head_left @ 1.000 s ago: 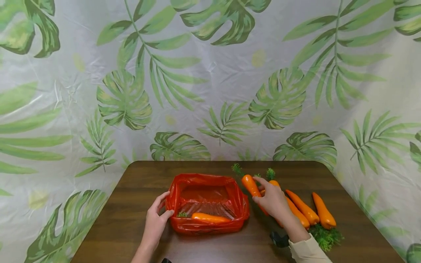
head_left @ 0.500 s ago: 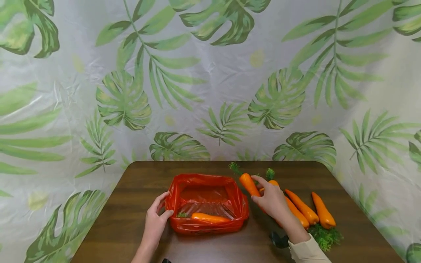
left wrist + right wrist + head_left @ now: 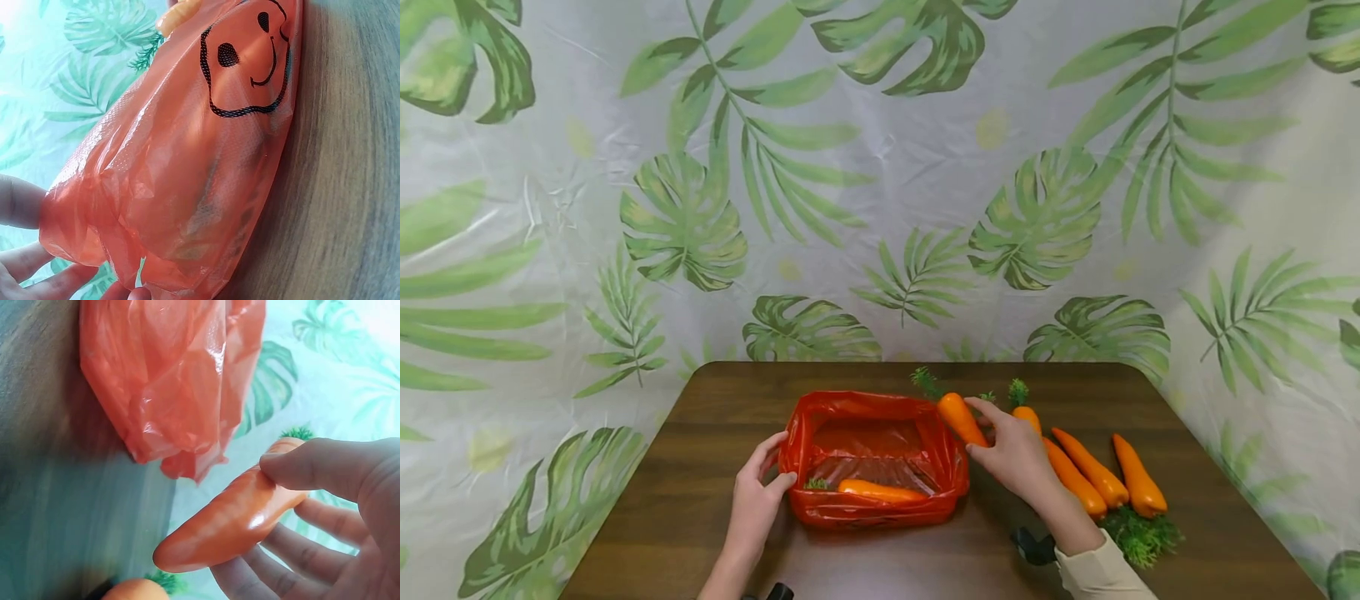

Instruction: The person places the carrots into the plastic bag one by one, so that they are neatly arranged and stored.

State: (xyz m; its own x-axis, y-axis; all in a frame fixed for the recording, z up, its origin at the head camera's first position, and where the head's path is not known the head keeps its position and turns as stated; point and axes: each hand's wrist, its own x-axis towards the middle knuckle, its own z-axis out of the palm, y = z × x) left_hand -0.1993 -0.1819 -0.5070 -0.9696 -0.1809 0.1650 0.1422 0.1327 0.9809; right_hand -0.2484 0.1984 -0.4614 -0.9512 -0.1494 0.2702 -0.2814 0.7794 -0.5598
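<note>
Our right hand (image 3: 1021,462) pinches a carrot (image 3: 959,417); the red bag (image 3: 872,515) our left hand (image 3: 756,497) grips walls it off from the carrot inside (image 3: 882,492). Other carrots (image 3: 1092,472) lie rightward.

The right forearm is covered by a pale cream cloth sleeve (image 3: 1101,571), by which the lower arm is left exposed between its cuff and the bare right hand (image 3: 1017,454). The cloth is lightly creased, and its cuff is finished with a plain, straight edge. Just left of that cuff, a small, matte black, rounded device (image 3: 1033,547) is seen against the wrist. The left hand (image 3: 757,493) and the visible left forearm are bare; beside that forearm, a black, blunt-ended piece (image 3: 780,592) is cut off by the near edge.
</note>
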